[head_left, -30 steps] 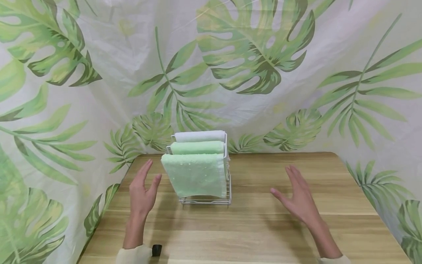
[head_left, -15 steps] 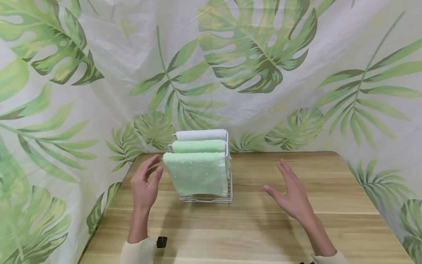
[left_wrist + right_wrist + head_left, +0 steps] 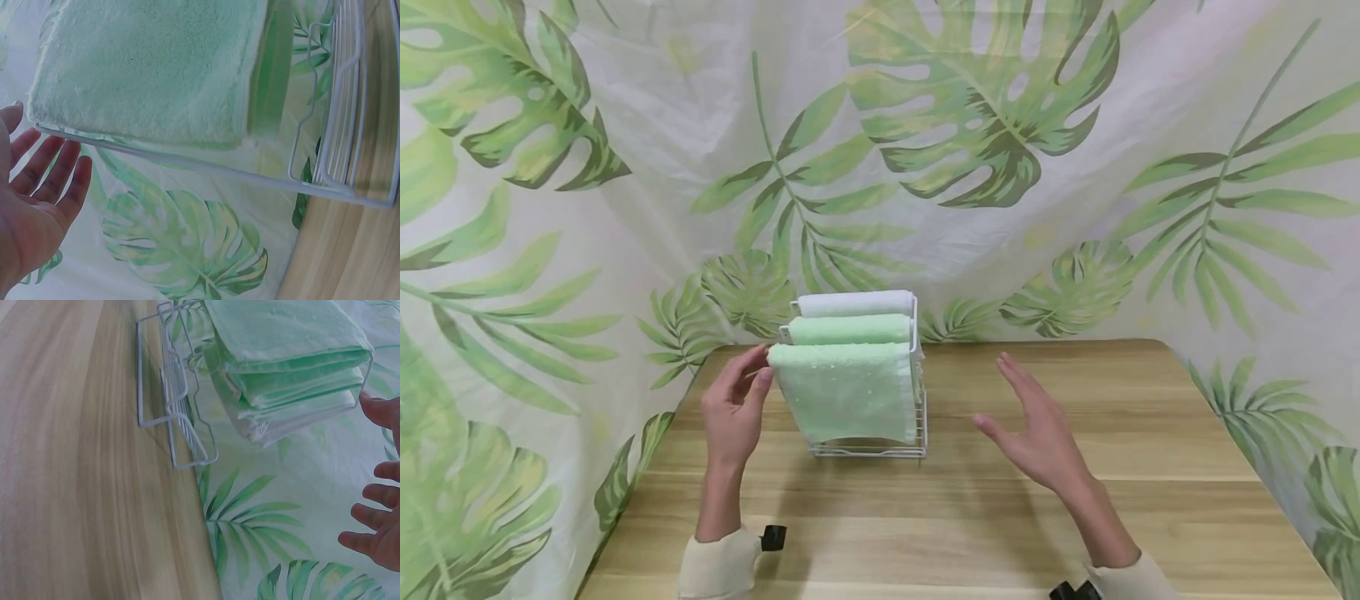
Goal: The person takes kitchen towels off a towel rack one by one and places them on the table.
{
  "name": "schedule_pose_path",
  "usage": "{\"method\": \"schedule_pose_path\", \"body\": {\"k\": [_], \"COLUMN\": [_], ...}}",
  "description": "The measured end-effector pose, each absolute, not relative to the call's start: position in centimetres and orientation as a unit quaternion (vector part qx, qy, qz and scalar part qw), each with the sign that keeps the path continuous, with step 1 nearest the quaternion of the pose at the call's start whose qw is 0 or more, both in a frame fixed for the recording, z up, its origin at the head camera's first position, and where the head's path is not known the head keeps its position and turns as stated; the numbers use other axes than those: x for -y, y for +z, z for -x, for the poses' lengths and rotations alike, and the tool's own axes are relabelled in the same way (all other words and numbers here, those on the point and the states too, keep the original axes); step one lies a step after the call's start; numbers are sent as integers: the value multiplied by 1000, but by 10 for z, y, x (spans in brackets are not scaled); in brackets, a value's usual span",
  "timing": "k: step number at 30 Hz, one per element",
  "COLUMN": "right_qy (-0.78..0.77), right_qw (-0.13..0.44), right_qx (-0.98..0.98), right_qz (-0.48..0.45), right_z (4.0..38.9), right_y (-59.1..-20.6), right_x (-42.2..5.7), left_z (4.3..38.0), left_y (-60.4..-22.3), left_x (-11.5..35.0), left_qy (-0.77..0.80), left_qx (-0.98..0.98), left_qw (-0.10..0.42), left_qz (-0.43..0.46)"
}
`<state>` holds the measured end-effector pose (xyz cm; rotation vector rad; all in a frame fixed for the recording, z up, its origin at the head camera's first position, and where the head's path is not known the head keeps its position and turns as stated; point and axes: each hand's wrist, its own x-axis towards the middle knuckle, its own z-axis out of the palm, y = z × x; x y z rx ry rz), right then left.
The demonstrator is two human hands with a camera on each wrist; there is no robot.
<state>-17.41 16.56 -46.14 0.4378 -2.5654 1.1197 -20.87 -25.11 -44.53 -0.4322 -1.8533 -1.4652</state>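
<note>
A white wire rack (image 3: pixel 868 452) stands on the table, with towels hung over its tiers. The front towel (image 3: pixel 846 396) is light green, another green towel (image 3: pixel 850 330) hangs behind it, and a white towel (image 3: pixel 855 303) is at the back. My left hand (image 3: pixel 730 417) is at the front towel's upper left corner, fingers loosely bent; in the left wrist view its fingertips (image 3: pixel 80 164) lie by the rack's wire end. Whether they touch it I cannot tell. My right hand (image 3: pixel 1037 442) hangs right of the rack, apart from it, fingers extended and thumb spread.
The wood-grain table (image 3: pixel 970 533) extends around the rack, its far edge meeting a leaf-printed curtain (image 3: pixel 970 267). A small black device (image 3: pixel 773 537) is on the left sleeve, and another black device (image 3: pixel 1073 591) is at the right cuff.
My left hand has moved right to the front towel's upper left corner, its fingers bending a little. The right hand has moved left, closer to the rack. The towels have stayed put.
</note>
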Motion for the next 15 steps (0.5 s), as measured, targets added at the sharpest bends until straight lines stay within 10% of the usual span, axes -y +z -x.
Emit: {"method": "schedule_pose_path", "body": {"k": [15], "right_qy": [391], "right_qw": [171], "right_qx": [881], "right_qz": [-205], "right_z": [179], "right_y": [-430], "right_x": [-137], "left_z": [212], "left_y": [-439], "left_x": [241], "left_qy": [-575], "left_qx": [717], "left_qw": [359], "left_qz": [163]}}
